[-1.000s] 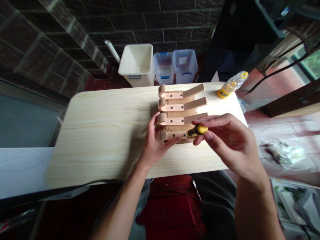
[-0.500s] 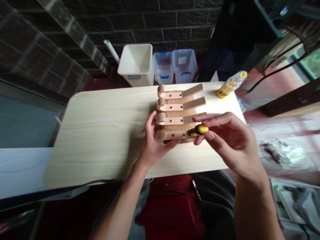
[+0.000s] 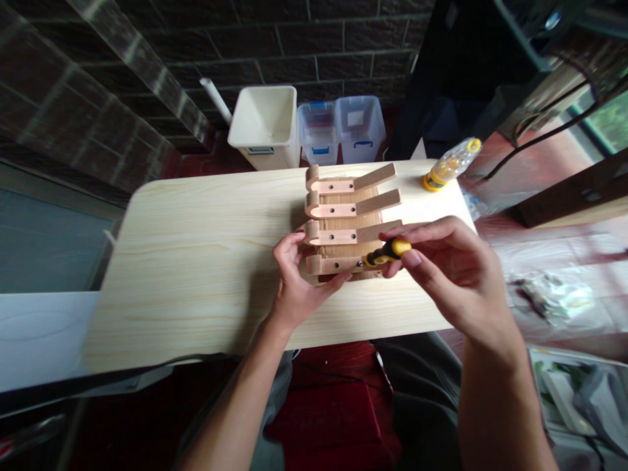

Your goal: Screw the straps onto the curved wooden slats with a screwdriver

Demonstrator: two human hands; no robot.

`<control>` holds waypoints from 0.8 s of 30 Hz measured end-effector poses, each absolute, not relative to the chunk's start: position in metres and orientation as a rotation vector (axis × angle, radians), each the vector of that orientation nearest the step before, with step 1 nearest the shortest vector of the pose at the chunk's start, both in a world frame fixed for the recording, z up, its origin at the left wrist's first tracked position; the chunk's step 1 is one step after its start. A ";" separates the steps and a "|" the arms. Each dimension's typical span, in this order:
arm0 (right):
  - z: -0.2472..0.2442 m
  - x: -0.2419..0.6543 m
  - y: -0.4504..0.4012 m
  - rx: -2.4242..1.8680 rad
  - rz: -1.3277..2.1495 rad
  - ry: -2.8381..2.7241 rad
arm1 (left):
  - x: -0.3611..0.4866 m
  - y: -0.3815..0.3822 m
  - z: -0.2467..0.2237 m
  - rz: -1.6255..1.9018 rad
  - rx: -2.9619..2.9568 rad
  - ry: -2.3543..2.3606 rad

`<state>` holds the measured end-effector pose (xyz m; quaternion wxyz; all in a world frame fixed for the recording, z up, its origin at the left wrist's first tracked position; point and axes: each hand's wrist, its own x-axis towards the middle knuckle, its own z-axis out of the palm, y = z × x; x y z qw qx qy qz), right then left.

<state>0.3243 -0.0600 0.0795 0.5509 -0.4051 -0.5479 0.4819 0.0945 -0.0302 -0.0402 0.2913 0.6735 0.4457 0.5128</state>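
Right of centre on the table (image 3: 196,261), short of its front edge and with wide room toward the left edge, one wooden board (image 3: 343,251) carries four wooden hooks (image 3: 343,237). The left hand (image 3: 299,291) curls around the nearest hook's left end; the right hand (image 3: 456,275) pinches one yellow-and-black screwdriver (image 3: 384,253) at that hook's right-hand screw (image 3: 360,263). One clear, yellow-based bottle (image 3: 449,165) stands by the far right corner.

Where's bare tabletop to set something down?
Widest free patch: the tabletop from the wooden hook rack and left hand out to the left edge. A smaller one lies right of the rack, between the clear container and right hand. Crowded: the near rail around the screwdriver.
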 end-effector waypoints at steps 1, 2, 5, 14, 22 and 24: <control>0.080 0.324 -0.060 -0.956 1.140 -1.299 | 0.094 -0.030 -0.040 1.361 1.784 1.194; 0.080 0.324 -0.060 -0.954 1.138 -1.304 | 0.094 -0.030 -0.040 1.358 1.775 1.197; 0.081 0.324 -0.060 -0.959 1.132 -1.317 | 0.092 -0.028 -0.042 1.337 1.767 1.202; 0.082 0.323 -0.060 -0.979 1.126 -1.323 | 0.093 -0.033 -0.043 1.360 1.804 1.222; 0.083 0.323 -0.061 -0.976 1.111 -1.380 | 0.090 -0.036 -0.042 1.390 1.888 1.261; 0.083 0.323 -0.061 -0.990 1.109 -1.397 | 0.087 -0.036 -0.039 1.317 1.943 1.294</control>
